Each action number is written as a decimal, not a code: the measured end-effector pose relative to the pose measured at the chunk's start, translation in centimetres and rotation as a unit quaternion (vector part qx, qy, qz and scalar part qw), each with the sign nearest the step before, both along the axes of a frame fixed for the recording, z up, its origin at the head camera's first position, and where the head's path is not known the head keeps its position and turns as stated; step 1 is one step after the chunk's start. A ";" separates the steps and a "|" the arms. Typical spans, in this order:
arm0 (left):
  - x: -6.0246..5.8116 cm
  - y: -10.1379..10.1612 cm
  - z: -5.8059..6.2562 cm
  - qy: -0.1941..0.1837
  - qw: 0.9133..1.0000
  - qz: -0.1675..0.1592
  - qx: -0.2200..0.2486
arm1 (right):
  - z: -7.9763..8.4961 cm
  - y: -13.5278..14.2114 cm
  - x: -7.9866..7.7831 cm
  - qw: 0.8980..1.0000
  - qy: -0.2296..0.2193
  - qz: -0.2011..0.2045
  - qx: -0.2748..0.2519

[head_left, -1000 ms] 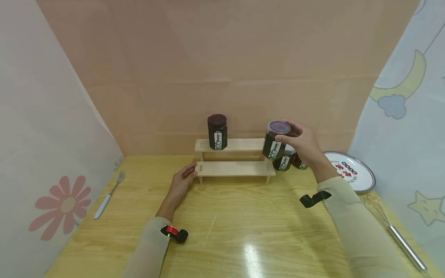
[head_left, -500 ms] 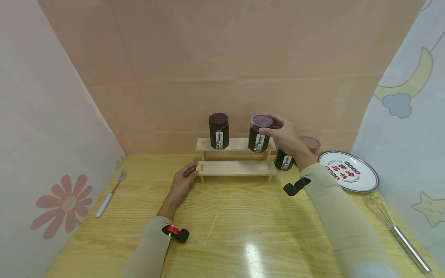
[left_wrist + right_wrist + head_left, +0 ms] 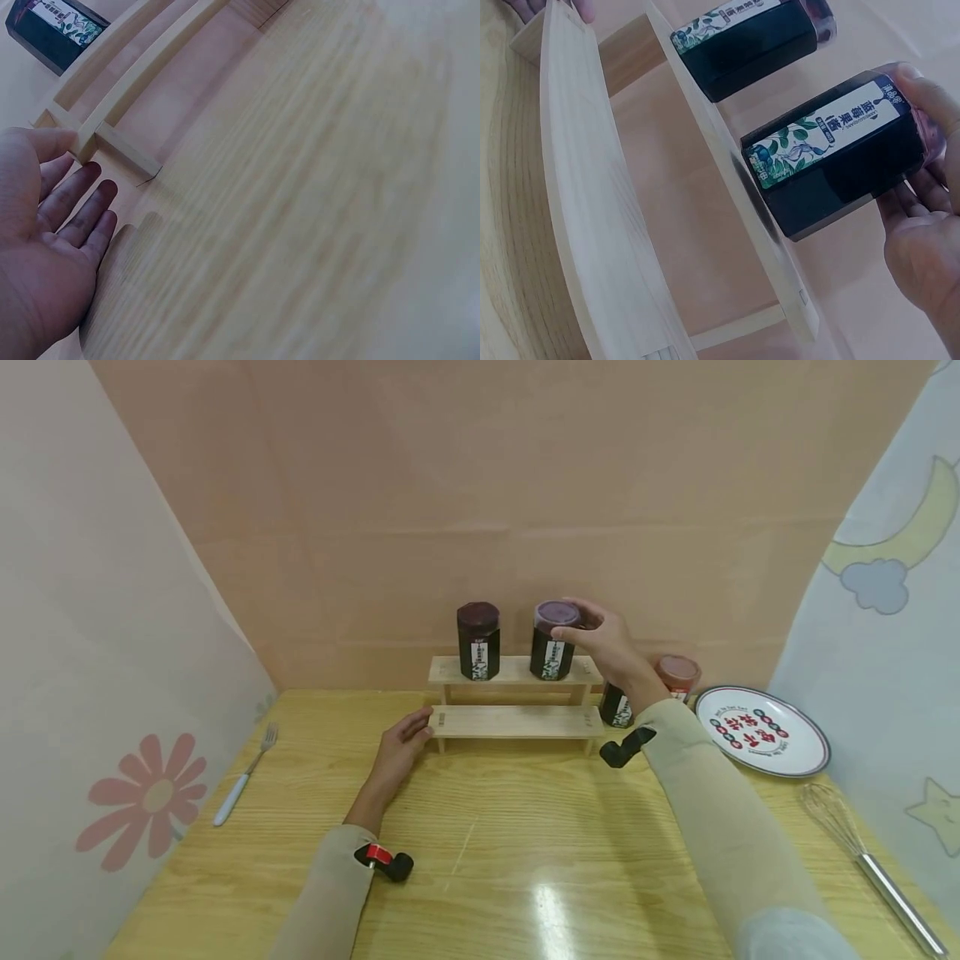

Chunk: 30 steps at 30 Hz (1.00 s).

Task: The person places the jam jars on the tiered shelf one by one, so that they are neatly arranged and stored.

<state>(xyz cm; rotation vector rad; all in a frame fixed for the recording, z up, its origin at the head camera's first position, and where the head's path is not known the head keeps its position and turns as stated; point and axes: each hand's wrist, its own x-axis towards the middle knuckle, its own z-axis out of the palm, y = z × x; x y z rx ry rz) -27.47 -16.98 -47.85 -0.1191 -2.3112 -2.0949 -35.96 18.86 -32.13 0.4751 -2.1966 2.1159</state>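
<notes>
With a dark jar (image 3: 552, 657) gripped near its lid by the right hand (image 3: 613, 647) at the upper shelf (image 3: 515, 668), beside a second jar (image 3: 478, 643), placement seems in hand and gentle release called for, while the lower shelf (image 3: 517, 722) is touched by the loosely extended left hand (image 3: 397, 747).

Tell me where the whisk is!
In the head view, the wire whisk lies on the table at far right, in front of the white plate.
</notes>
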 end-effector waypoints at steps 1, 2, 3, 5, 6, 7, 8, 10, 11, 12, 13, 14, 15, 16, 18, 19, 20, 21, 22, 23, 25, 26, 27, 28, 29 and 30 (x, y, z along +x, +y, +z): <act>0.0 0.0 0.0 -0.001 1.000 -0.001 0.000 | 0.0 0.0 0.0 1.000 0.000 0.001 -0.007; 0.0 0.1 0.0 -0.002 1.000 -0.002 -0.001 | -0.1 0.1 0.0 1.000 -0.001 0.003 -0.016; 0.1 0.1 -0.1 -0.002 1.000 -0.003 -0.001 | -0.2 0.2 -0.1 1.000 -0.003 0.007 -0.025; 0.1 0.1 0.0 -0.002 1.000 -0.002 -0.002 | -0.3 0.3 -0.1 0.999 -0.007 0.005 -0.031; 0.2 0.1 0.0 -0.002 1.000 -0.002 -0.002 | -0.3 0.3 -0.1 0.999 -0.010 0.004 -0.031; 0.2 0.1 0.0 -0.002 1.000 -0.002 -0.003 | -0.4 0.4 -0.1 0.999 -0.013 0.003 -0.033; 0.2 0.1 0.0 -0.002 1.000 -0.002 -0.003 | -0.4 0.5 -0.1 0.999 -0.016 0.004 -0.034; 0.3 0.2 0.1 -0.002 1.000 -0.005 -0.004 | -0.5 0.5 -0.1 0.999 -0.022 0.006 -0.035; 0.3 0.2 0.1 -0.003 1.000 -0.006 -0.003 | -0.5 0.5 -0.1 0.999 -0.024 0.010 -0.038; 0.4 0.2 0.1 -0.004 1.000 -0.006 -0.002 | -0.6 0.5 -0.1 0.999 -0.026 0.014 -0.042; 0.4 0.2 0.1 -0.004 1.000 -0.006 0.000 | -0.6 0.5 -0.1 0.998 -0.028 0.019 -0.049; 0.4 0.3 0.0 -0.005 1.000 -0.006 0.001 | -0.6 0.5 -0.1 0.998 -0.029 0.021 -0.050; 0.4 0.3 0.0 -0.005 1.000 -0.007 0.001 | -0.6 0.5 -0.1 0.998 -0.029 0.023 -0.050; 0.4 0.3 0.0 -0.006 1.000 -0.005 0.004 | -0.7 0.5 -0.1 0.998 -0.028 0.023 -0.048; 0.4 0.4 0.0 -0.007 1.000 -0.004 0.004 | -0.7 0.6 -0.1 0.998 -0.028 0.023 -0.047; 0.4 0.4 0.0 -0.006 1.000 -0.006 0.003 | -0.7 0.6 -0.1 0.998 -0.027 0.022 -0.044; 0.4 0.4 -0.1 -0.005 1.000 -0.007 0.002 | -0.7 0.7 -0.1 0.999 -0.026 0.020 -0.039; 0.4 0.4 0.0 -0.005 1.000 -0.006 0.003 | -0.8 0.8 -0.1 0.999 -0.026 0.019 -0.036; 0.3 0.5 0.0 -0.004 1.000 -0.005 0.003 | -0.8 0.8 -0.1 0.999 -0.025 0.019 -0.034; 0.3 0.5 0.0 -0.003 1.000 -0.005 0.002 | -0.8 0.9 -0.1 0.999 -0.024 0.022 -0.034; 0.2 0.5 0.0 -0.003 1.000 -0.006 0.002 | -0.9 1.1 -0.1 0.999 -0.019 0.024 -0.032; 0.2 0.5 -0.1 -0.004 1.000 -0.007 0.003 | -1.0 1.3 -0.1 0.999 -0.016 0.026 -0.033; 0.2 0.5 -0.1 -0.006 1.000 -0.008 0.004 | -1.0 1.5 0.0 0.999 -0.013 0.029 -0.033; 0.2 0.5 -0.1 -0.007 1.000 -0.010 0.004 | -1.1 1.8 0.1 0.999 -0.009 0.033 -0.034; 0.1 0.5 -0.1 -0.009 1.000 -0.013 0.004 | -1.1 2.1 0.1 0.999 -0.006 0.034 -0.034; 0.1 0.4 -0.1 -0.011 1.000 -0.015 0.004 | -1.2 2.6 0.2 0.999 -0.003 0.033 -0.031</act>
